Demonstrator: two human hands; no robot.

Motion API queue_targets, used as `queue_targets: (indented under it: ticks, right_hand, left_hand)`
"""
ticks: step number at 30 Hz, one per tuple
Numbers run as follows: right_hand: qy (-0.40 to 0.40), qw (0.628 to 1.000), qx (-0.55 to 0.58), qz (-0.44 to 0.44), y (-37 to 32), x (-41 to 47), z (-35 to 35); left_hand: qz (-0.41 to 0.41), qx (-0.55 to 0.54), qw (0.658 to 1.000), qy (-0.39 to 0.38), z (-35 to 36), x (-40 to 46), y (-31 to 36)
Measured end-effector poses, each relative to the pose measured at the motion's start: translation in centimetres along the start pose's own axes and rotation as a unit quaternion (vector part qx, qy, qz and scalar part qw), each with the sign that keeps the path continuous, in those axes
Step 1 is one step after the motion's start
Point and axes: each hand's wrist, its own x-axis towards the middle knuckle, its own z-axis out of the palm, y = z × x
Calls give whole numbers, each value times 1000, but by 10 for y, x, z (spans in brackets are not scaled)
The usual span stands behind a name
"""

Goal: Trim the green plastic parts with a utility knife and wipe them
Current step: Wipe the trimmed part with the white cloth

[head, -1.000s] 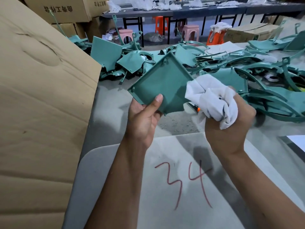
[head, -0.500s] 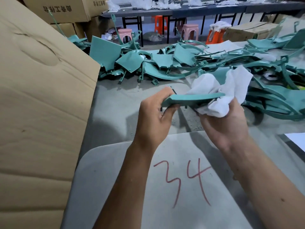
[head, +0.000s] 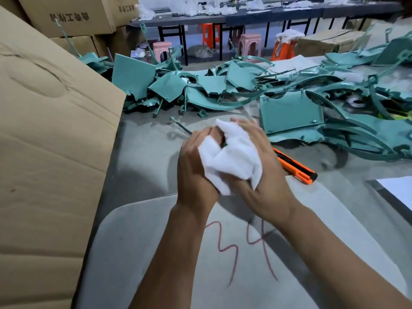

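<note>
White cloth [head: 231,160] bunched and squeezed between left hand [head: 196,172] and right hand [head: 265,172], fingers curled round it. Orange knife [head: 296,167] lies just right of right hand, pointing away-left. Green square part [head: 289,112] lies beyond, nearer right hand.

Red "34" (handwritten) on grey board [head: 156,241]

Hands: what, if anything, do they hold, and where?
Both hands, left and right, clasp a bunched white cloth between them, around its sides.
</note>
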Motion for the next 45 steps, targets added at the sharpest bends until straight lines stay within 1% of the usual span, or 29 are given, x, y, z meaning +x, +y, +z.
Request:
queue_targets:
  ticks: [1, 2, 3, 4, 5, 6, 8, 10, 12, 15, 18, 21, 22, 23, 25, 26, 27, 28, 31, 32, 33, 34, 36, 38, 39, 40, 41, 43, 45]
  right_hand:
    - [0, 1000, -17, -3, -1, 1, 4]
    - [9, 999, -34, -8, -1, 2, 4]
    - [30, 998, -49, -13, 1, 2, 2]
    - [61, 996, -63, -23, 4, 5, -3]
    - [90, 993, -74, -34, 9, 7, -9]
    - [115, 989, -84, -46, 12, 8, -14]
    - [140, 983, -99, -59, 17, 6, -19]
    - [139, 984, -95, -56, 22, 3, -22]
    - [144, 984, -99, -40, 31, 1, -25]
    - [142, 986, -86, 11, 39, 1, -33]
    - [128, 988, 8, 88, 37, -3, -38]
    - [144, 976, 89, 140, 29, -1, -32]
    - [166, 968, 116, 149, 27, 2, -30]
    - [194, 956, 149, 162, 26, 4, -30]
    - [236, 924, 210, 217, 27, 8, -34]
    - [239, 910, 229, 249, 28, 7, -35]
    - [227, 905, 238, 270, 28, 5, -36]
    - [198, 910, 237, 276, 27, 1, -35]
    - [39, 948, 192, 251, 21, -3, -27]
    - [7, 951, 182, 250, 20, -1, -27]
    - [2, 948, 183, 260, 21, 0, -30]
    - [17, 939, 196, 281, 24, 2, -33]
    - [80, 911, 224, 335, 31, 4, -40]
    - [139, 886, 221, 384, 37, 5, -40]
    - [156, 868, 248, 401, 38, 5, -38]
    - [165, 841, 312, 411, 37, 6, -37]
    - [177, 801, 396, 413, 36, 6, -35]
    - [219, 700, 536, 418, 31, 4, -33]
    - [284, 613, 598, 432, 28, 5, -33]
  left_hand:
    - [-55, -44, 998, -2, 3, -4, -4]
    - [-51, -56, 997, -10, 7, -8, -2]
    - [-2, -79, 996, -38, 2, -1, 1]
    - [35, -62, 996, -59, 5, 5, -3]
    - [69, -68, 994, -46, 3, 8, -3]
    - [107, -65, 990, -57, 7, 11, -5]
    - [103, -121, 983, -93, 4, 14, 1]
    - [113, -124, 980, -103, -4, 19, 5]
    - [108, -135, 979, -104, -13, 22, 5]
    - [97, -147, 980, -86, -23, 30, 10]
    - [63, -182, 979, -72, -27, 31, 11]
    - [-19, -241, 968, -66, -26, 29, 13]
    - [-51, -284, 956, -49, -26, 31, 14]
    - [-88, -347, 934, -13, -27, 33, 14]
    - [-156, -472, 863, 85, -31, 42, 9]
    - [-184, -512, 830, 124, -34, 46, 5]
    - [-212, -538, 803, 146, -34, 49, 2]
    - [-246, -545, 787, 154, -33, 49, 0]
    - [-326, -525, 771, 153, -28, 42, -4]
    - [-344, -526, 761, 158, -29, 41, -6]
    - [-361, -536, 745, 165, -30, 42, -9]
    - [-377, -556, 720, 172, -32, 43, -13]
    - [-412, -605, 658, 179, -32, 44, -18]
    - [-457, -634, 598, 179, -27, 42, -13]
    - [-477, -641, 573, 182, -23, 40, -9]
    - [-492, -644, 554, 189, -20, 39, -6]
    - [-504, -645, 540, 197, -17, 38, -4]
    - [-515, -646, 521, 213, -15, 36, -3]
    - [-524, -643, 514, 220, -13, 32, -4]
